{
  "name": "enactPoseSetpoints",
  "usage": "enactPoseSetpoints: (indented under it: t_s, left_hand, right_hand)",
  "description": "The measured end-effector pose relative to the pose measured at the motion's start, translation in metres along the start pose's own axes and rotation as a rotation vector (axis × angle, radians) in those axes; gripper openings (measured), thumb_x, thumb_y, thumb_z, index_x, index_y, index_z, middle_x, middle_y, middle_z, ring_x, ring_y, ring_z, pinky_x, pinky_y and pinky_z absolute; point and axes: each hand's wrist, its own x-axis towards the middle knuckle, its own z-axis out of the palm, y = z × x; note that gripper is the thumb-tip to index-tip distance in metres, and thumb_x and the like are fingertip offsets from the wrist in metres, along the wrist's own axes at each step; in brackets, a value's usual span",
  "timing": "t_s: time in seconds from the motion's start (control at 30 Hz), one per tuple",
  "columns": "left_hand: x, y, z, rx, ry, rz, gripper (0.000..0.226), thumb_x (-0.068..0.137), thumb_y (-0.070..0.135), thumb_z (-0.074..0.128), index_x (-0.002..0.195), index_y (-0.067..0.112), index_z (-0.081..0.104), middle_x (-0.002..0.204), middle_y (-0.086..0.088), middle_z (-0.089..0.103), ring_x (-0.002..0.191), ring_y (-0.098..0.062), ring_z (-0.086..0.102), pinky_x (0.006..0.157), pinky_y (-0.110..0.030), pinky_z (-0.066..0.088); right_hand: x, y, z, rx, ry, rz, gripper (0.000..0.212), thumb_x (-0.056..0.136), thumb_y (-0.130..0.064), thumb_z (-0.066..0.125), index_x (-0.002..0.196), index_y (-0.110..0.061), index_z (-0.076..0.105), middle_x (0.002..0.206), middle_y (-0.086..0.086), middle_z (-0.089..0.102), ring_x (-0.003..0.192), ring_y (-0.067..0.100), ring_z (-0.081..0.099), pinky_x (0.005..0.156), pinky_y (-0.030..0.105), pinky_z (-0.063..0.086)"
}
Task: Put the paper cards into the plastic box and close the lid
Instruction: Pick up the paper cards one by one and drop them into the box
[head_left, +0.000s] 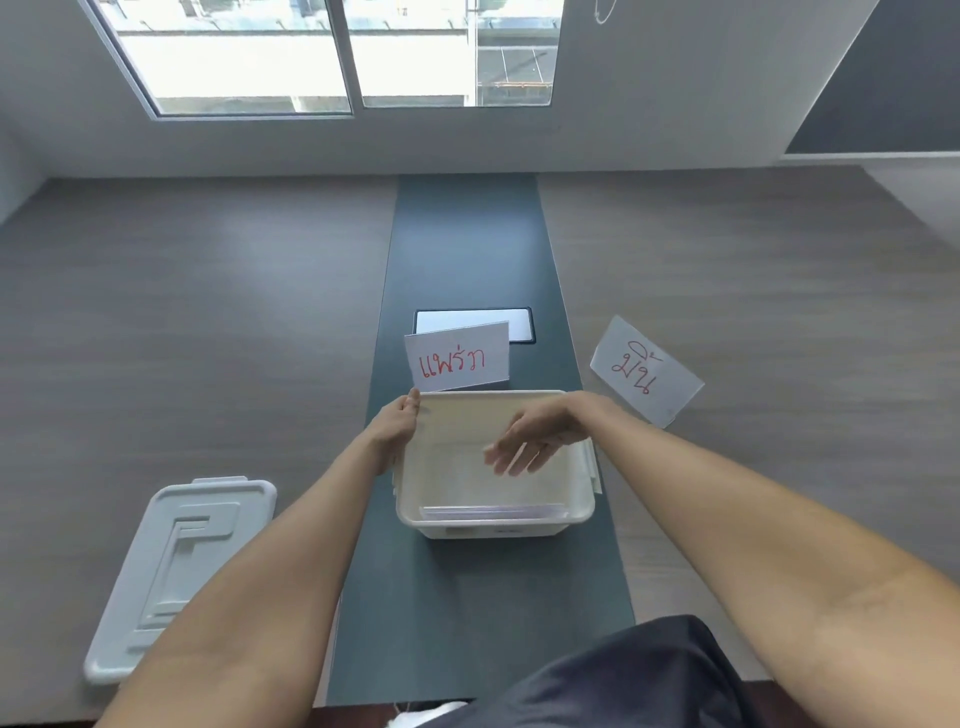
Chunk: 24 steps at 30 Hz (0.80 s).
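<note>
The far-left corner of the open white plastic box (496, 512) on the dark strip is gripped by the left hand (397, 423). The right hand (537, 436) is held over the box, fingers spread and empty. One red-lettered white paper card (457, 361) stands behind the box, another (647, 371) lies to its right, and the white rectangular lid (176, 566) lies well to the left.

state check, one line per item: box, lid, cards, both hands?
plastic box: open, some cards already lying inside
lid: off, flat on table left of box
card behind box: upright, outside
card at right: upright, outside
left hand: gripping box's far-left rim
right hand: open, empty, over box
</note>
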Motion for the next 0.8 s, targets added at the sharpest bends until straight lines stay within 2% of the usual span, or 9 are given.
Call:
enactPoseSetpoints:
  t_s: [0.2,0.33,0.43,0.5,0.57,0.67,0.8]
  left_hand:
    - [0.013,-0.009,-0.008,0.013,0.006,0.003,0.062,0.091,0.070,0.035,0.117,0.021,0.063,0.123,-0.007,0.070,0.115,-0.028,0.066,0.103,-0.054,0.051]
    - [0.004,-0.006,-0.012,0.017,0.029,0.030,0.058,0.097,0.064,0.032,0.120,0.019,0.061,0.124,-0.007,0.069,0.117,-0.027,0.065,0.106,-0.051,0.049]
    - [0.009,-0.010,-0.020,0.027,0.030,0.027,0.058,0.095,0.067,0.033,0.116,0.022,0.062,0.124,-0.006,0.070,0.117,-0.027,0.065,0.106,-0.052,0.049]
    - [0.017,-0.016,-0.027,0.035,0.052,0.028,0.062,0.091,0.072,0.034,0.115,0.023,0.063,0.122,-0.006,0.070,0.117,-0.026,0.065,0.106,-0.052,0.049]
    - [0.017,-0.017,-0.030,0.034,0.073,0.026,0.063,0.090,0.072,0.034,0.114,0.022,0.063,0.121,-0.006,0.070,0.116,-0.027,0.065,0.106,-0.052,0.049]
    - [0.005,-0.006,-0.030,0.027,0.090,0.033,0.059,0.099,0.062,0.033,0.119,0.015,0.062,0.124,-0.009,0.069,0.118,-0.027,0.064,0.108,-0.050,0.047]
    - [-0.007,0.002,-0.023,0.078,0.158,0.050,0.058,0.104,0.054,0.025,0.122,0.009,0.059,0.124,-0.010,0.065,0.118,-0.028,0.060,0.108,-0.046,0.045]
  right_hand:
    - [-0.010,-0.018,-0.041,0.021,0.282,-0.193,0.040,0.094,-0.032,0.067,0.125,-0.007,0.069,0.118,0.009,0.075,0.106,0.024,0.073,0.097,0.037,0.056]
    - [-0.004,-0.022,-0.059,-0.021,0.431,-0.254,0.031,0.096,-0.027,0.063,0.118,-0.006,0.072,0.109,0.009,0.077,0.097,0.022,0.075,0.090,0.034,0.059]
    - [0.007,-0.024,-0.068,-0.103,0.629,-0.273,0.027,0.095,-0.025,0.062,0.108,-0.005,0.076,0.097,0.004,0.077,0.085,0.018,0.072,0.084,0.032,0.058]
    - [0.014,-0.027,-0.071,-0.240,0.752,-0.269,0.027,0.095,-0.026,0.060,0.105,-0.008,0.078,0.096,0.002,0.075,0.090,0.019,0.069,0.078,0.028,0.050]
    - [0.022,-0.030,-0.073,-0.356,0.829,-0.290,0.026,0.096,-0.024,0.056,0.107,-0.013,0.077,0.106,0.002,0.075,0.100,0.021,0.068,0.082,0.030,0.050]
    - [0.037,-0.038,-0.079,-0.470,0.897,-0.310,0.029,0.097,-0.024,0.052,0.117,-0.021,0.073,0.128,-0.004,0.064,0.116,0.019,0.062,0.091,0.034,0.049]
    - [0.060,-0.053,-0.091,-0.508,0.860,-0.219,0.047,0.099,-0.023,0.049,0.146,-0.021,0.051,0.155,-0.001,0.041,0.134,0.025,0.050,0.108,0.041,0.043]
